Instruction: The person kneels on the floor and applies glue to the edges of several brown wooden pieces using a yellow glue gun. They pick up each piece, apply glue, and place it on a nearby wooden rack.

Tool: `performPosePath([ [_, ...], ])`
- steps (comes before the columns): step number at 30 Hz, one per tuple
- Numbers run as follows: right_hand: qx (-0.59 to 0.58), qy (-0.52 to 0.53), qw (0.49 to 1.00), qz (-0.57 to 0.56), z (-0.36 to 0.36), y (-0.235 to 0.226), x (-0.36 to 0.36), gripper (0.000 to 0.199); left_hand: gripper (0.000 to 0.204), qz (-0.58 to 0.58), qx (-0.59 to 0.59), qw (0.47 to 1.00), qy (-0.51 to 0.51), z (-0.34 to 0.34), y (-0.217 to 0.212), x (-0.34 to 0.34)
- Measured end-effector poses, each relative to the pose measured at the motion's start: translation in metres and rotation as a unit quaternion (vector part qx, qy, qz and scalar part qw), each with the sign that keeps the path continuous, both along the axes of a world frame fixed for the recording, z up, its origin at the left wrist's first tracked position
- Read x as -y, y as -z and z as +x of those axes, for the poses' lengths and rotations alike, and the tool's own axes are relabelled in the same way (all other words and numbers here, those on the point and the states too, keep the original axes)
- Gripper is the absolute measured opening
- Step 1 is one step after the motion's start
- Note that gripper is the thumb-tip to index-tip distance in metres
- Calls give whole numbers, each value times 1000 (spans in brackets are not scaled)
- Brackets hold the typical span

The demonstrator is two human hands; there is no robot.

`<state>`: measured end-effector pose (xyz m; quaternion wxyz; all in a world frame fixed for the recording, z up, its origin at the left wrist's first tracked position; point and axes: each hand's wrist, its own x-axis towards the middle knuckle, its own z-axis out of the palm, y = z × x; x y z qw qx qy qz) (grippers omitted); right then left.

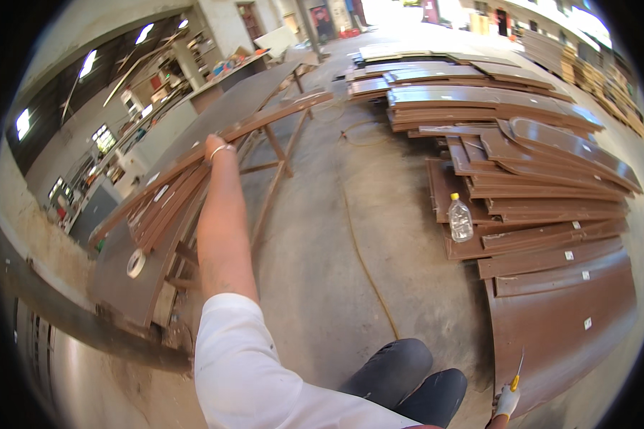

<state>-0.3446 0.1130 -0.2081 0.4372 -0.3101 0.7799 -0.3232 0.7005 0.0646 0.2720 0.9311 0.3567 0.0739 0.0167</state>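
My left hand, with a thin band at the wrist, reaches out to a long brown strip and is closed on its edge. That strip lies slantwise over a dark-topped workbench, above several other brown strips. Down at the lower right, my right hand wears a whitish glove and grips a screwdriver. The tool has a yellow handle, and its thin shaft points up and away. Below it lies a wide brown panel.
A roll of tape sits on the bench. Stacks of brown panels line the right side, with a clear yellow-capped bottle on them. A hose runs along the concrete floor. A thick rail crosses the lower left.
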Motion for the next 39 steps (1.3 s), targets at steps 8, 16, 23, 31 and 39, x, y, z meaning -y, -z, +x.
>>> performPosePath([
  [8, -39, -99, 994, -36, -4, 29, 30, 22, 52, -49, 28, 998, 38, -44, -23, 9],
  [16, -95, -163, 982, -3, 35, 21, 50, 18, 72, 93, 11, 990, 108, -57, 7, 10],
  [23, -147, -112, 983, 17, 48, -23, 17, 21, 78, 264, 153, 900, 311, -100, 108, 39],
  [31, -175, -26, 982, 66, 32, -50, -9, 23, 11, 483, 394, 608, 493, -383, 435, 137],
  [39, -266, -64, 957, 95, 48, -55, 9, 30, 82, 402, 772, 187, 456, -694, 508, 235],
])
